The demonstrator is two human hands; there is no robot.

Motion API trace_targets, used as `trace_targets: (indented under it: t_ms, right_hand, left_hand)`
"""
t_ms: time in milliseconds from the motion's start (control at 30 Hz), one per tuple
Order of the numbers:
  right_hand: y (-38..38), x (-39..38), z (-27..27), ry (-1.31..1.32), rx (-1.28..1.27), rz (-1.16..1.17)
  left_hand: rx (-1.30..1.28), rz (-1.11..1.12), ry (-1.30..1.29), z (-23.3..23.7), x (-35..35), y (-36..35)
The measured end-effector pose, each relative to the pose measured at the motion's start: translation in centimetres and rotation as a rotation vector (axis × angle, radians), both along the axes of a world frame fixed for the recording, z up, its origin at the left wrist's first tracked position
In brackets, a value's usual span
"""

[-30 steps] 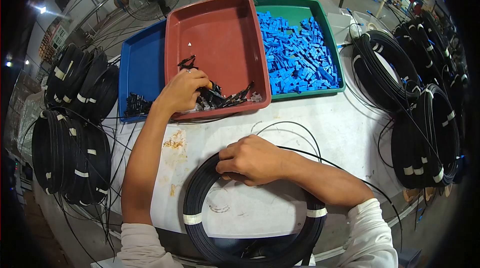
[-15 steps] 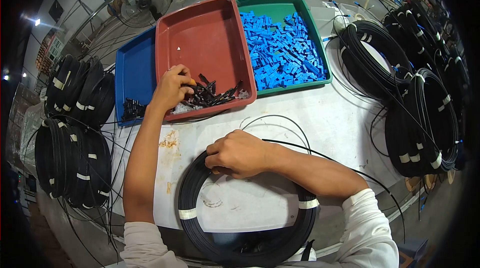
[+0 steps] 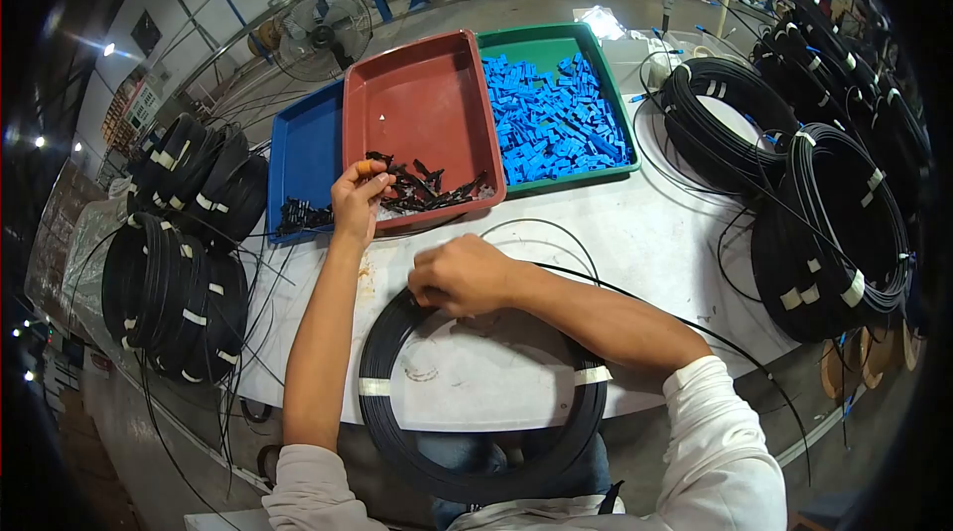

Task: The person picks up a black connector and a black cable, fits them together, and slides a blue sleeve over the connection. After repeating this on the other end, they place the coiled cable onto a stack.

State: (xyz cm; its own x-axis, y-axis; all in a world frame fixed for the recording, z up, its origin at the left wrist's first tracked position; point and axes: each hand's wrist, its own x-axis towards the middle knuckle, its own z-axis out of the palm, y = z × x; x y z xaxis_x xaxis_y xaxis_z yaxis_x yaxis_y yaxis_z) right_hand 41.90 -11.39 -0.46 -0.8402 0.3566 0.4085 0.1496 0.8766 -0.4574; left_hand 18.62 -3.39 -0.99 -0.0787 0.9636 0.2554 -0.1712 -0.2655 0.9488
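Observation:
My left hand (image 3: 357,196) is at the front left corner of the red tray (image 3: 422,65). Thumb and index finger are pinched together, with an orange band on one finger; what they hold is too small to name. Small black parts (image 3: 427,196) lie in the tray beside this hand. My right hand (image 3: 459,275) is closed on the upper part of a black cable coil (image 3: 382,347), which has white tape on both sides. The coil lies over the table's front edge. A loose cable end (image 3: 685,331) runs out to the right.
A green tray (image 3: 556,38) holds several blue parts (image 3: 551,114). The blue tray (image 3: 303,149) has black parts at its front. Taped coils stand at the left (image 3: 164,298) and right (image 3: 720,119) of the white table (image 3: 655,233). A fan (image 3: 323,35) stands behind.
My left hand has risen slightly from the black parts, its fingers now pointing up. My right hand stays at the coil, slightly blurred. The camera view has shifted.

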Motion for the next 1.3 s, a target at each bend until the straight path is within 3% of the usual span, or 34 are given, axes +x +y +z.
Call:
trace_targets:
  t_ms: [33, 100, 167, 233, 300, 367, 500, 567, 633, 800, 967, 1100, 1200, 1300]
  right_hand:
    - [0.2, -0.2, -0.4, -0.002, 0.003, 0.009]
    - [0.7, -0.8, -0.9, 0.504, -0.024, -0.268]
    - [0.4, -0.6, 0.9, 0.813, -0.258, -0.433]
    - [1.3, -0.6, 1.2, 0.91, -0.282, -0.467]
    - [1.8, -0.4, 0.9, 0.993, -0.53, -0.391]
    - [1.8, -0.5, 0.5, 0.978, -0.533, -0.306]
    - [1.2, -0.4, 0.8, 0.848, -0.607, -0.079]
    - [0.6, -0.1, 1.1, 0.714, -0.455, -0.18]
    - [-0.3, 0.6, 2.1, 0.581, -0.294, -0.298]
    - [-1.1, 1.7, 3.0, 0.422, -0.265, -0.283]
    - [-1.6, 1.1, 2.2, 0.508, -0.255, -0.247]
    - [-2.3, 1.5, 2.1, 0.345, -0.396, -0.326]
    - [-1.8, 0.8, 0.5, 0.508, -0.484, -0.228]
    - [-1.1, 0.7, -0.6, 0.545, -0.51, -0.247]
  left_hand:
    - [0.062, 0.025, -0.066, 0.0, 0.7, -1.4]
    - [0.128, -0.011, -0.13, 0.5, 1.7, -3.8]
    - [0.275, -0.012, -0.036, 1.2, 2.5, -5.7]
    - [0.343, 0.03, -0.001, 2.0, 3.6, -7.7]
    - [0.347, 0.104, 0.219, 2.4, 4.4, -9.8]
    - [0.447, 0.184, 0.434, 2.5, 5.5, -11.7]
    - [0.404, 0.25, 0.371, 1.2, 6.6, -13.4]
    - [0.347, 0.295, 0.356, 1.2, 6.3, -13.8]
    - [0.427, 0.347, 0.558, 1.4, 5.6, -13.7]
    - [0.492, 0.32, 0.746, 1.6, 4.7, -14.9]
    - [0.454, 0.246, 0.629, 1.2, 4.6, -15.3]
    - [0.456, 0.228, 0.658, 1.7, 5.1, -16.0]
    - [0.422, 0.178, 0.794, 1.3, 4.8, -15.8]
    - [0.405, 0.204, 0.77, 1.0, 4.9, -15.4]
